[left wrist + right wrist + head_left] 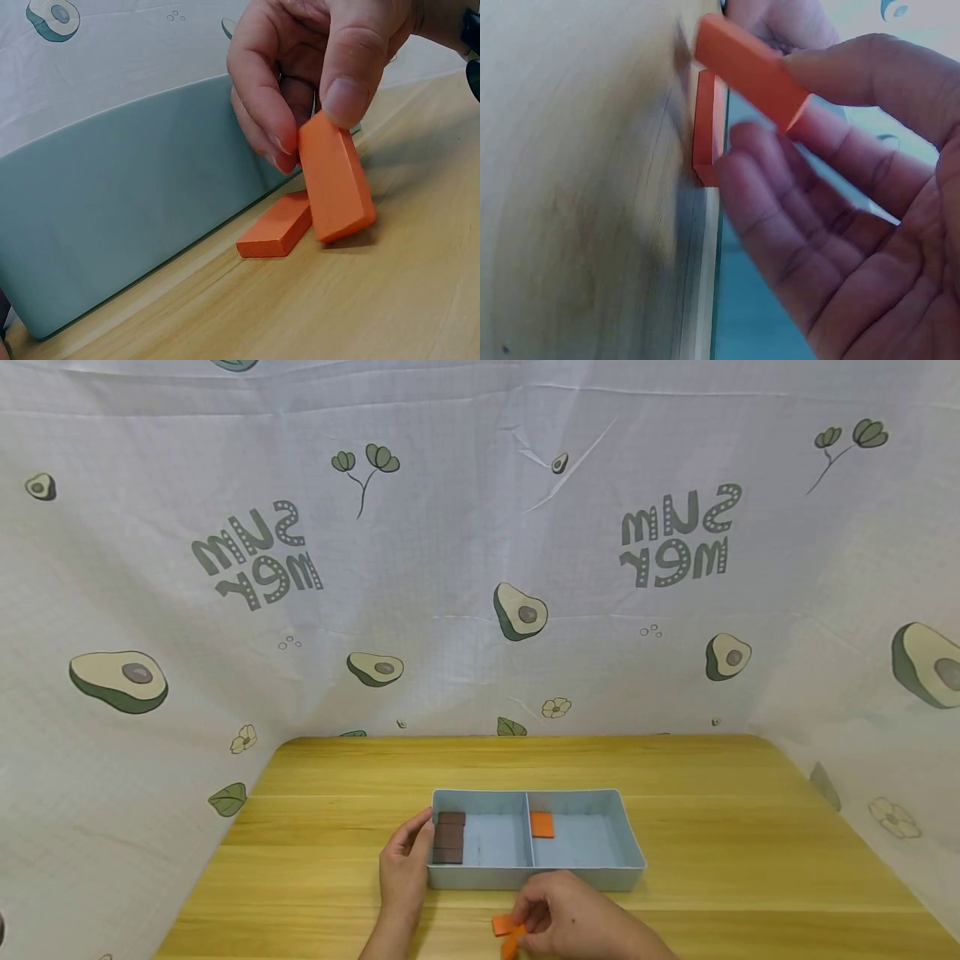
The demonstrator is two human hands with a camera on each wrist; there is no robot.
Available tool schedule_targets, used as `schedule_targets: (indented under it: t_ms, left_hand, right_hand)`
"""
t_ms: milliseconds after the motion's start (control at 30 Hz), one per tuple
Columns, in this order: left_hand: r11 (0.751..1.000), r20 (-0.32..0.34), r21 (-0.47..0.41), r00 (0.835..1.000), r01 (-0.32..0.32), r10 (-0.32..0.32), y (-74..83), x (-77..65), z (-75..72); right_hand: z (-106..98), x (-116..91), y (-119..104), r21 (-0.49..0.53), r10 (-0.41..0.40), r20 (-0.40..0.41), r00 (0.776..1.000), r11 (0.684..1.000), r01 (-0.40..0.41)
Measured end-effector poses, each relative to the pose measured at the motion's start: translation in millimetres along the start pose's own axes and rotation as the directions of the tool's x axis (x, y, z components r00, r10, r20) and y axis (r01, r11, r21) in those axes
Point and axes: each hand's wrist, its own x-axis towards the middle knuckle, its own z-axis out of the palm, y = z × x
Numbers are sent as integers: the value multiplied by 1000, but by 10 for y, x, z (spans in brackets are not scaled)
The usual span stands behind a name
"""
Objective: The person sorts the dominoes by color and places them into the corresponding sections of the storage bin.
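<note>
The right hand (564,912) pinches a flat, oblong orange block (335,184) (matte, crisp-edged).

Tabletop (720,827): yellowish wood grain. Directly on it stands a divided grey-blue box (480,879); one orange block (274,226) lies flat beside its near wall.

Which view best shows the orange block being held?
Left wrist: the held orange block looks large, its broad face clear. Right wrist shows it slightly blurred; head, small, partly covered by the right hand.

A white avocado-print cloth (465,535) hangs behind and beside the wood-grained tabletop (750,843).
</note>
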Motion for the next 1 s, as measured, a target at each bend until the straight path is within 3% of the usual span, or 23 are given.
schedule_targets:
  t_ms: [300, 733, 1000]
  left_hand:
    - [1000, -3, 0, 1000, -9, 9, -10, 4, 5]
    - [1000, 11, -19, 1000, -3, 3, -17, 7, -1]
    - [1000, 10, -10, 1000, 0, 0, -9, 6, 4]
  right_hand:
    - [-3, 11, -5, 9, 67, 29, 997, 998, -68]
    - [-14, 3, 37, -61, -28, 20, 999, 998, 29]
    - [-20, 4, 56, 45, 48, 26, 999, 998, -49]
